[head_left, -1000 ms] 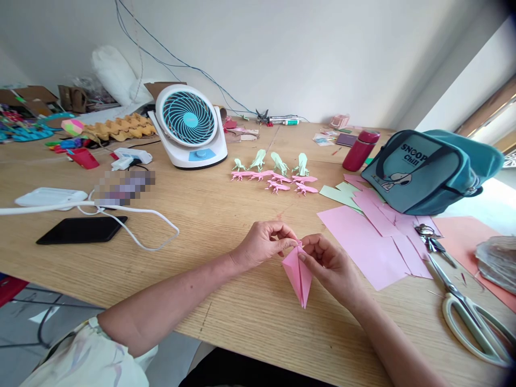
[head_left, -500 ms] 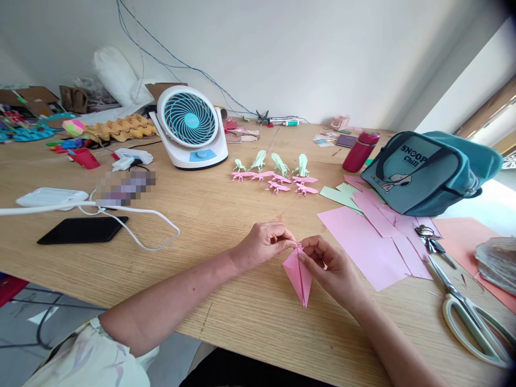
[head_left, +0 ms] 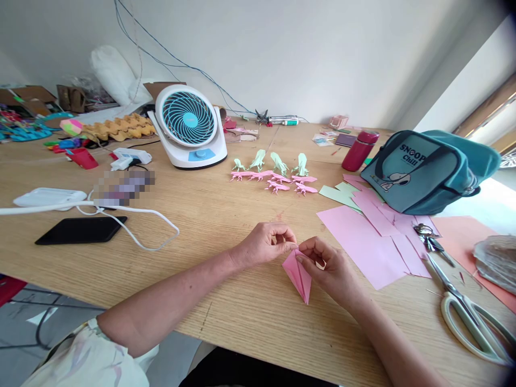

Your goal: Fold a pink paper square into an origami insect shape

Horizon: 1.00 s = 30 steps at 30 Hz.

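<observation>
A pink folded origami paper (head_left: 299,275), kite-shaped with a crease line down its middle, points its long tip toward me above the wooden table. At its upper end my left hand (head_left: 269,243) is closed, thumb and fingertips pinching the narrow top. My right hand (head_left: 324,262) is closed on the same end from the other side, its thumb lying on the front of the paper. The fingers partly hide the pinched top. Beyond the hands stand several green origami insects (head_left: 278,163) and several pink origami insects (head_left: 278,185).
Pink sheets (head_left: 358,242) and green strips (head_left: 338,196) lie to the right, with large scissors (head_left: 463,309), a teal bag (head_left: 419,172) and a red bottle (head_left: 360,151) nearby. On the left are a fan (head_left: 189,126), a black phone (head_left: 80,230) and a white cable (head_left: 161,249).
My right fingers have shifted slightly up and left, closer to my left fingertips. The paper's lower tip has swung a little to the right.
</observation>
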Each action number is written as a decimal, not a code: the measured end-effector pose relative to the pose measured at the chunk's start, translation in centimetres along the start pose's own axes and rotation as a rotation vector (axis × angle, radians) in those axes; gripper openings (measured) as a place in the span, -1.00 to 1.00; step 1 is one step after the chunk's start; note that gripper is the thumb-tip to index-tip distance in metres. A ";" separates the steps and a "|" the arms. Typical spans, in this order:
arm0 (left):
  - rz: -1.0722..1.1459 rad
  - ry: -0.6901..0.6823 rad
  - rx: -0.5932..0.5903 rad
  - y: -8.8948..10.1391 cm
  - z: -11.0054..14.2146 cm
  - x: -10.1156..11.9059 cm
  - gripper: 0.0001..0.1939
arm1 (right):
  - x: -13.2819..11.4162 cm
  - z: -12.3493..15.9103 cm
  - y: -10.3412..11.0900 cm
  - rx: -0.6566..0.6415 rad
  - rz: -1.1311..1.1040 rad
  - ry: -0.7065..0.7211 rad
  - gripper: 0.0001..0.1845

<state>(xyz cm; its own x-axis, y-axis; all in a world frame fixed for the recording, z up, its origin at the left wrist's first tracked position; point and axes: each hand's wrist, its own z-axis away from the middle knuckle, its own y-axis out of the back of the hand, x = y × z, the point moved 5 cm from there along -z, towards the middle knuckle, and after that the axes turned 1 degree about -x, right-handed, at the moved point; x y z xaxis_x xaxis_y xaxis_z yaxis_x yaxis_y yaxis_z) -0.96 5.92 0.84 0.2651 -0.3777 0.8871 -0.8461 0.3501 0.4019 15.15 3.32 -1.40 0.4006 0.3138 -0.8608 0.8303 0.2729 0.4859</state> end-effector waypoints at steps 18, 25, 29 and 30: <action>0.218 0.154 -0.059 -0.2 -0.1 -1.4 -0.48 | 0.7 -0.3 0.1 0.009 -0.326 -0.079 -0.72; 0.228 0.098 -0.029 -0.7 0.2 -0.8 -0.59 | 1.3 -0.4 -0.2 -0.010 -0.372 -0.091 -0.66; 0.144 0.051 0.069 -0.5 0.2 -0.3 -0.74 | 1.3 -0.4 -0.5 -0.016 -0.354 -0.081 -0.66; 0.124 0.047 0.089 -0.4 0.2 -0.2 -0.77 | 1.3 -0.4 -0.6 -0.019 -0.349 -0.080 -0.66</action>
<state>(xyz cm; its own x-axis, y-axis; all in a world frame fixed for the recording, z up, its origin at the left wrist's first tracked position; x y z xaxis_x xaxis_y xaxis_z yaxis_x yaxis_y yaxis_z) -0.76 5.63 0.43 0.1754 -0.2949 0.9393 -0.9109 0.3132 0.2685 15.06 3.90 -2.72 0.1239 0.1264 -0.9842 0.9154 0.3682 0.1626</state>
